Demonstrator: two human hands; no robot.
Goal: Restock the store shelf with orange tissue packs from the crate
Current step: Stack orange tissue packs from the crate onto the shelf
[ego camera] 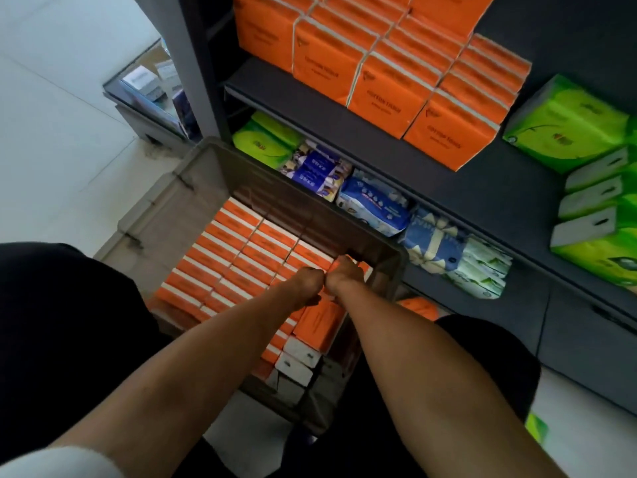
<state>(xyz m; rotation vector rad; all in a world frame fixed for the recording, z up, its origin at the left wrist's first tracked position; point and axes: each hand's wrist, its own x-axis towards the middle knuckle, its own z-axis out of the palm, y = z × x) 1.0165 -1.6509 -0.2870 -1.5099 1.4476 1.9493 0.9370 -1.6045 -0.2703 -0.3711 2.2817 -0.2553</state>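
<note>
Orange tissue packs (238,257) in the crate (389,267) hide both hands' fingers, grip unclear.

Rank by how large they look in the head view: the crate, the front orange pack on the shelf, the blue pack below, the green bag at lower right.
1. crate, by far.
2. front orange pack.
3. blue pack, though close to the orange one, so that order is unsure.
4. green bag, mostly hidden, so its rank is unreliable.

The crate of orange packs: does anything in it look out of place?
Mostly tidy rows, but one orange pack near both hands sits tilted, raised above its neighbours in the crate. Likely it is just being pulled out.
</note>
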